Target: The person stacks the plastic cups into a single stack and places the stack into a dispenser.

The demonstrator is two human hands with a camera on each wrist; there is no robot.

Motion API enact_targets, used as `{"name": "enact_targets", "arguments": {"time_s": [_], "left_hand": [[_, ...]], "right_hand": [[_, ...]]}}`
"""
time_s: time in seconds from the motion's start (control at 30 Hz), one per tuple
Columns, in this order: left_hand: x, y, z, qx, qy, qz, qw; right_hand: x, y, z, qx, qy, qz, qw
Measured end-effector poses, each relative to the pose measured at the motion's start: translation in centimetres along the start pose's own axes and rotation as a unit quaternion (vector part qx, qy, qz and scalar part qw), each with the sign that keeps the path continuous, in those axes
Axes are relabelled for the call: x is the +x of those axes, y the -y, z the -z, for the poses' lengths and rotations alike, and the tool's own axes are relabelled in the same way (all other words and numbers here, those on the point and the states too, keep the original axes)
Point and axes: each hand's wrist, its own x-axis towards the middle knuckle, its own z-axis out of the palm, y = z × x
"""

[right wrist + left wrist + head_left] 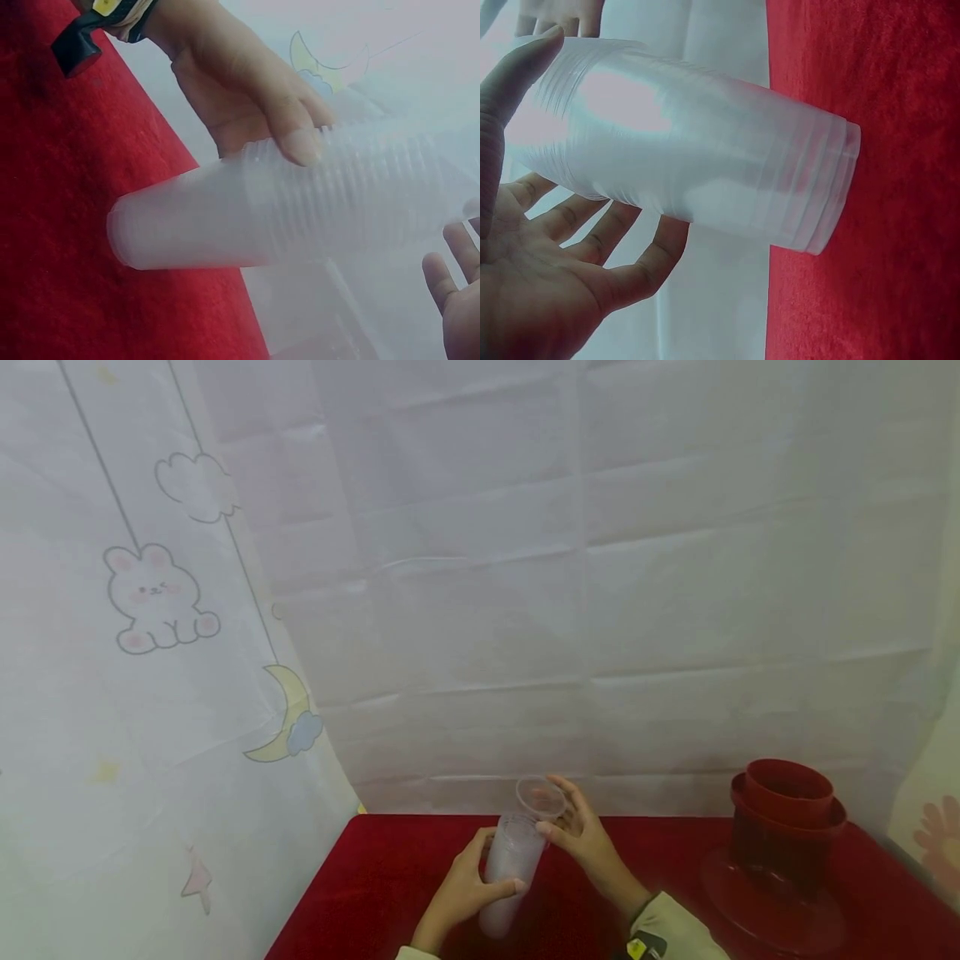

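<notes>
A tall stack of nested clear plastic cups (513,860) leans at a slant over the red cloth. My left hand (472,881) grips it round its side, thumb in front; in the left wrist view, the stack's bottoms (817,187) point right, away from the palm. At the open end, my right hand (581,827) holds a clear cup (542,797) by its rim, thumb below and fingers above. This cup tilts away from the stack; whether it is fully out of it I cannot tell. In the right wrist view, the right hand (465,322) shows only partly at the edge.
A red plastic holder (783,827) with a wide round base stands at the right of the table. Red cloth (390,860) covers the tabletop. Pale fabric sheets (465,610) hang behind it and at the left, printed with a rabbit and a moon.
</notes>
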Motion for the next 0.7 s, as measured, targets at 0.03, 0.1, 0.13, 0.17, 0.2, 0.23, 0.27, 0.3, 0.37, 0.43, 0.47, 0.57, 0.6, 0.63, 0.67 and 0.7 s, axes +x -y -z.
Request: {"name": "enact_targets", "arguments": {"time_s": [0.03, 0.1, 0.13, 0.17, 0.2, 0.23, 0.27, 0.3, 0.37, 0.43, 0.47, 0.57, 0.6, 0.63, 0.67, 0.7], "left_hand": [[0.0, 0.0, 0.0, -0.002, 0.001, -0.003, 1.0], [0.1, 0.0, 0.0, -0.002, 0.002, -0.004, 1.0], [0.0, 0.0, 0.0, -0.002, 0.002, -0.005, 1.0], [0.0, 0.0, 0.0, -0.001, 0.002, -0.004, 1.0], [0.0, 0.0, 0.0, -0.002, 0.003, -0.004, 1.0], [0.0, 0.0, 0.0, -0.002, 0.003, -0.003, 1.0], [0.0, 0.0, 0.0, -0.002, 0.003, -0.002, 1.0], [0.0, 0.0, 0.0, -0.003, 0.003, -0.002, 1.0], [0.0, 0.0, 0.0, -0.004, 0.003, -0.002, 1.0], [0.0, 0.0, 0.0, -0.005, 0.004, -0.004, 1.0], [0.0, 0.0, 0.0, -0.005, 0.004, -0.005, 1.0], [0.1, 0.0, 0.0, -0.004, 0.004, -0.007, 1.0], [0.1, 0.0, 0.0, -0.004, 0.004, -0.006, 1.0], [0.1, 0.0, -0.1, -0.004, 0.004, -0.005, 1.0], [0.1, 0.0, -0.1, -0.005, 0.004, -0.004, 1.0], [0.1, 0.0, -0.1, -0.005, 0.004, -0.003, 1.0]], "right_hand": [[0.0, -0.1, 0.0, -0.002, 0.001, -0.005, 1.0], [0.0, -0.2, -0.1, -0.004, 0.002, -0.011, 1.0], [-0.1, -0.3, -0.1, -0.004, 0.002, -0.015, 1.0], [-0.1, -0.4, -0.1, -0.005, 0.002, -0.018, 1.0], [-0.1, -0.5, -0.2, -0.006, 0.002, -0.02, 1.0], [-0.1, -0.5, -0.2, -0.006, 0.001, -0.023, 1.0], [-0.1, -0.7, -0.2, -0.007, 0.001, -0.023, 1.0], [-0.2, -0.8, -0.2, -0.008, 0.002, -0.024, 1.0], [-0.2, -1.0, -0.2, -0.012, 0.003, -0.026, 1.0], [-0.3, -1.2, -0.2, -0.017, 0.005, -0.027, 0.999], [-0.3, -1.3, -0.2, -0.019, 0.006, -0.03, 0.999], [-0.4, -1.6, -0.2, -0.023, 0.007, -0.036, 0.999], [-0.5, -1.8, -0.2, -0.024, 0.008, -0.038, 0.999], [-0.5, -1.9, -0.2, -0.024, 0.008, -0.04, 0.999], [-0.5, -2.0, -0.3, -0.025, 0.009, -0.043, 0.999], [-0.5, -2.1, -0.3, -0.025, 0.009, -0.044, 0.999]]}}
